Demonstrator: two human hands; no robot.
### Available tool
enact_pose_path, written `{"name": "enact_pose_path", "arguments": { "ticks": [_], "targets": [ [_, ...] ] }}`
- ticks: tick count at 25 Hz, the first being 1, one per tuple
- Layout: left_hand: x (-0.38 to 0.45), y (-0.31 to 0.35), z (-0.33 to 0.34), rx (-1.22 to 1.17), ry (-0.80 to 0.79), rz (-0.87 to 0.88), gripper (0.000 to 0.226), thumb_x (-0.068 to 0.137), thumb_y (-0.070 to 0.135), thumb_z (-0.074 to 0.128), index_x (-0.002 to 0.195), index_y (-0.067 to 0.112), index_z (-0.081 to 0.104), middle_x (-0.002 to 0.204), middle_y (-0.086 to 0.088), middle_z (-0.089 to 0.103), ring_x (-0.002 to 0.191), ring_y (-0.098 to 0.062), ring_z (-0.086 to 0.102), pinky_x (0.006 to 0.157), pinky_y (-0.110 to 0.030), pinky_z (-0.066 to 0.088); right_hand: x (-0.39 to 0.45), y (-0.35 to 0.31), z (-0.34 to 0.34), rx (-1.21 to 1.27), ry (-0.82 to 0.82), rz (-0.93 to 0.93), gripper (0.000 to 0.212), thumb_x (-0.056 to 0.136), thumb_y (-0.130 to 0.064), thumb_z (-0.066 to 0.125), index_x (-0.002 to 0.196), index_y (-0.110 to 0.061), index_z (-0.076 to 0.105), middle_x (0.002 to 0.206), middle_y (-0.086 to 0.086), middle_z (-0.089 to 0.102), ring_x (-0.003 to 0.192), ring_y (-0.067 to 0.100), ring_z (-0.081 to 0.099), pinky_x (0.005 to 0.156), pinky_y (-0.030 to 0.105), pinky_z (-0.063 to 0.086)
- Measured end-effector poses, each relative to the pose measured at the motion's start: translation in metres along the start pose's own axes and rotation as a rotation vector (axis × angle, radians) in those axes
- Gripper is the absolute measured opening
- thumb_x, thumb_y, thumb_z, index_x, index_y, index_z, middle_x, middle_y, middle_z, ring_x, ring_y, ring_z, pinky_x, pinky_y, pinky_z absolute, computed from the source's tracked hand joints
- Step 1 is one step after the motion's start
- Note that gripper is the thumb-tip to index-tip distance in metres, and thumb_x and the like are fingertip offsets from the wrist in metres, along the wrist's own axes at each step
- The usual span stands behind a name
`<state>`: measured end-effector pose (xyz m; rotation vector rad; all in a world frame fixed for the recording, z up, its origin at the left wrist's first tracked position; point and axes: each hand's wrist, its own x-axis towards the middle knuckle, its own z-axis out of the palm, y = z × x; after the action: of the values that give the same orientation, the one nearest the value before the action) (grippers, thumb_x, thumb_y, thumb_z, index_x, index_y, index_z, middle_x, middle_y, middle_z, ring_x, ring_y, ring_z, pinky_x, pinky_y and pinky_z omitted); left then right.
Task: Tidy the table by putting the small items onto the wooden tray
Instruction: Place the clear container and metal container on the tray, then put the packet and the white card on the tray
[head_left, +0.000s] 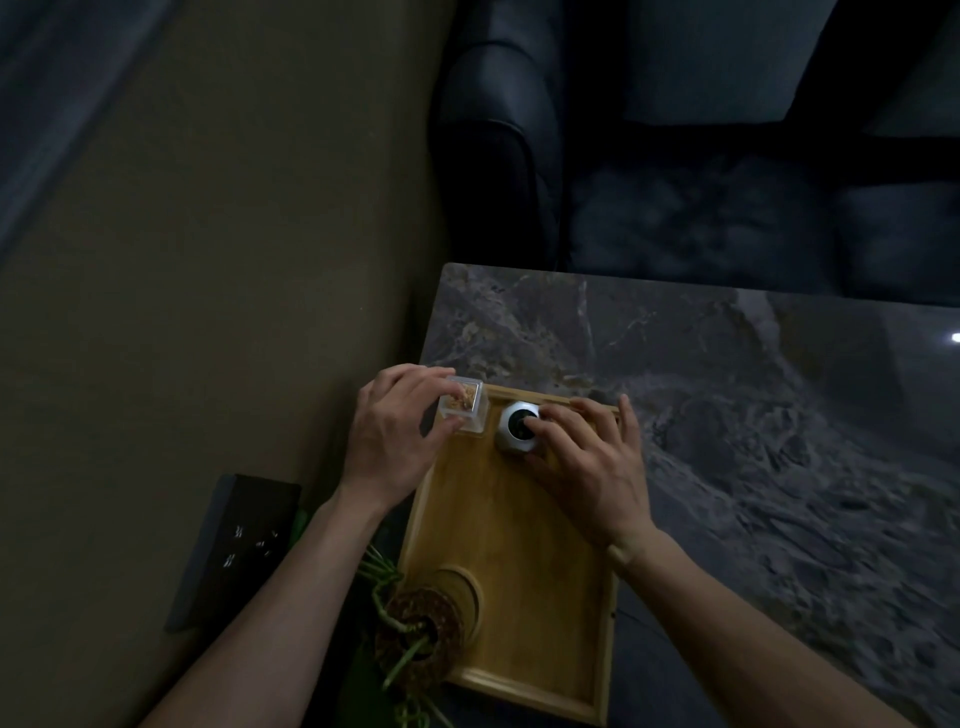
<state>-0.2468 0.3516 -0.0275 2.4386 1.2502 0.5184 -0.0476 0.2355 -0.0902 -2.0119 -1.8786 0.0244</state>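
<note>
A wooden tray (524, 545) lies on the left part of a dark marble table (753, 415). At the tray's far left corner stands a small clear box (464, 409) with something brown inside; my left hand (392, 436) grips it by the thumb and fingertips. Beside it, at the tray's far end, sits a round white and black gadget (517, 427). My right hand (589, 465) holds that gadget, fingers around its right side. A glass vase with a green plant (423, 631) stands at the tray's near left corner.
A dark leather armchair (675, 156) stands behind the table. To the left runs an olive wall (208, 312) with a black socket plate (236, 545). The table's left edge lies close to the tray.
</note>
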Motion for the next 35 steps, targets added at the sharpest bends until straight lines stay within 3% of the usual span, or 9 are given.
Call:
{"name": "enact_pose_path", "arguments": {
  "ticks": [15,20,23,25,28,32,35],
  "targets": [
    [0.0,-0.006,0.006,-0.032,-0.027,-0.026,0.039,0.079,0.026,0.074,0.114,0.031,0.057,0.123,0.01,0.062,0.122,-0.014,0.048,0.097,-0.035,0.04,0.008,-0.013,-0.007,0.01,-0.082,0.053,0.036,0.089,-0.044,0.064,0.12,-0.025,0.064,0.127,0.0,0.065,0.123,0.031,0.053,0.108,0.067,0.027],
    [0.002,0.007,-0.002,-0.06,-0.088,-0.082,0.031,0.081,0.025,0.072,0.106,0.03,0.054,0.118,0.008,0.06,0.123,-0.015,0.048,0.097,-0.039,0.044,0.022,-0.019,-0.021,0.01,-0.216,0.086,0.037,0.09,-0.042,0.061,0.121,-0.023,0.06,0.128,0.001,0.062,0.126,0.029,0.049,0.109,0.054,0.033],
    [0.003,0.019,-0.007,-0.068,-0.125,-0.158,0.033,0.081,0.026,0.073,0.108,0.028,0.053,0.13,0.005,0.052,0.126,-0.015,0.044,0.098,-0.037,0.045,0.028,-0.021,-0.033,0.04,-0.278,0.068,0.045,0.085,-0.044,0.065,0.125,-0.024,0.055,0.131,0.001,0.058,0.131,0.029,0.042,0.109,0.048,0.033],
    [-0.003,0.027,-0.009,-0.06,-0.106,-0.225,0.038,0.079,0.025,0.074,0.11,0.028,0.052,0.131,0.005,0.046,0.12,-0.014,0.046,0.094,-0.036,0.047,0.027,-0.022,-0.042,0.042,-0.284,0.059,0.047,0.085,-0.048,0.064,0.126,-0.027,0.054,0.132,-0.001,0.056,0.13,0.026,0.043,0.107,0.044,0.035],
    [-0.02,0.041,-0.011,-0.021,-0.112,-0.336,0.03,0.081,0.03,0.069,0.105,0.027,0.052,0.116,0.005,0.049,0.102,-0.015,0.052,0.082,-0.032,0.048,0.015,-0.021,-0.058,0.001,-0.31,0.081,0.039,0.09,-0.049,0.055,0.124,-0.03,0.055,0.128,-0.003,0.058,0.123,0.022,0.047,0.102,0.039,0.038],
    [-0.031,0.049,-0.016,0.211,-0.268,-0.374,0.026,0.085,0.042,0.058,0.107,0.029,0.054,0.114,0.004,0.049,0.104,-0.016,0.051,0.086,-0.034,0.043,-0.008,-0.013,-0.08,-0.089,-0.466,0.2,0.033,0.094,-0.049,0.046,0.118,-0.029,0.056,0.122,-0.003,0.058,0.119,0.021,0.047,0.096,0.038,0.04],
    [-0.027,0.051,-0.025,0.201,-0.619,-0.392,0.031,0.084,0.047,0.059,0.109,0.031,0.057,0.115,0.004,0.055,0.105,-0.016,0.054,0.089,-0.035,0.047,-0.021,-0.006,-0.098,-0.119,-0.562,0.244,0.033,0.093,-0.047,0.046,0.119,-0.029,0.056,0.126,-0.001,0.058,0.119,0.023,0.048,0.095,0.042,0.041]
  ]
}}
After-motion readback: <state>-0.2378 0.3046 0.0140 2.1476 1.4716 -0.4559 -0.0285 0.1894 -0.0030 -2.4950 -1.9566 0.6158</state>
